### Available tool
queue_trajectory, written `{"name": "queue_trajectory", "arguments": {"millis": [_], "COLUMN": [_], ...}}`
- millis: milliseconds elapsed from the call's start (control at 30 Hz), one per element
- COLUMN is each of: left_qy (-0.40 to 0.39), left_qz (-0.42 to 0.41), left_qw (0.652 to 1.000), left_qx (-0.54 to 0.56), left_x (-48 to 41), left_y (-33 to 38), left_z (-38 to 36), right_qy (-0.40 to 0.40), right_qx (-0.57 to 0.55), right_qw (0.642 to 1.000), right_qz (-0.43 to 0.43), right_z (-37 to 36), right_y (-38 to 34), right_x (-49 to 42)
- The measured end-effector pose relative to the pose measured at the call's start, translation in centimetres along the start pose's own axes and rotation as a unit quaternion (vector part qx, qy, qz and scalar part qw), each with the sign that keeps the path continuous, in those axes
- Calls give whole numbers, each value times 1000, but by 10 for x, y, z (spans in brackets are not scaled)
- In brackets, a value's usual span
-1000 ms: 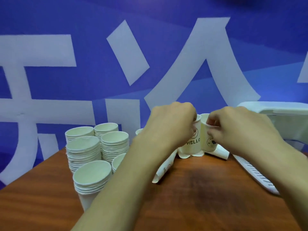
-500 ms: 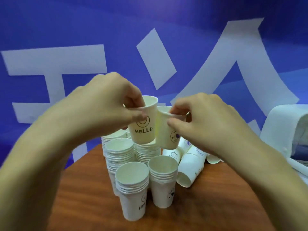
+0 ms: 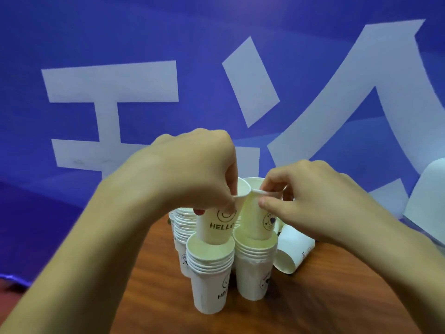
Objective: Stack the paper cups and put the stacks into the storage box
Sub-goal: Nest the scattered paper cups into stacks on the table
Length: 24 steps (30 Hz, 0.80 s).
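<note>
Above the front of the wooden table point(image 3: 337, 300), two paper cups are held side by side, with their rims meeting. A cup printed HELLO point(image 3: 216, 227) is gripped near its rim by the left hand point(image 3: 190, 174), whose fingers are curled round it, and its base is set into the mouth of the left stack point(image 3: 210, 268). A second cup point(image 3: 256, 220), marked with a small round emblem, is pinched at its rim by the right hand point(image 3: 313, 206) between thumb and fingers, and its base is sunk into the top of the right stack point(image 3: 254, 266). Both stacks are stood upright, just beside each other. Behind them further stacks point(image 3: 181, 227) are seen, partly hidden by the left forearm. A single cup point(image 3: 292, 254) is laid on its side just right of the right stack, mouth towards the camera. At the right edge a white storage box point(image 3: 426, 201) is partly seen. A blue backdrop point(image 3: 72, 39) with large white characters is seen behind the table.
</note>
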<state>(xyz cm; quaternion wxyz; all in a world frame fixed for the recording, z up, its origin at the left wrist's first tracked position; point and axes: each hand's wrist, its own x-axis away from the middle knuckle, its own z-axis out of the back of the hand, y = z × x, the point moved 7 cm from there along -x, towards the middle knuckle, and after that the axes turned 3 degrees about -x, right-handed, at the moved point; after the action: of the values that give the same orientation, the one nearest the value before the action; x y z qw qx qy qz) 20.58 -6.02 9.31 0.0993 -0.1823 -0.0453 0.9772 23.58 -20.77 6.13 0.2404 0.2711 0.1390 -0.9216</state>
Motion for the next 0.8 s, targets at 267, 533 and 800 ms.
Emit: {"name": "queue_trajectory", "arguments": {"millis": [267, 533, 800], "left_qy": [-136, -285, -318], "left_qz": [-11, -20, -65], "left_qw": [990, 958, 943], "left_qx": [41, 6, -78], "left_x": [-6, -6, -10], "left_y": [3, 15, 24], "left_z": [-34, -68, -85], "right_qy": [-66, -174, -246], "right_qx": [13, -4, -79], "right_qw": [998, 985, 966], "right_qz": [-1, 11, 6], "right_z": [-15, -52, -77], "right_y": [0, -6, 2], "right_x": [6, 13, 11]}}
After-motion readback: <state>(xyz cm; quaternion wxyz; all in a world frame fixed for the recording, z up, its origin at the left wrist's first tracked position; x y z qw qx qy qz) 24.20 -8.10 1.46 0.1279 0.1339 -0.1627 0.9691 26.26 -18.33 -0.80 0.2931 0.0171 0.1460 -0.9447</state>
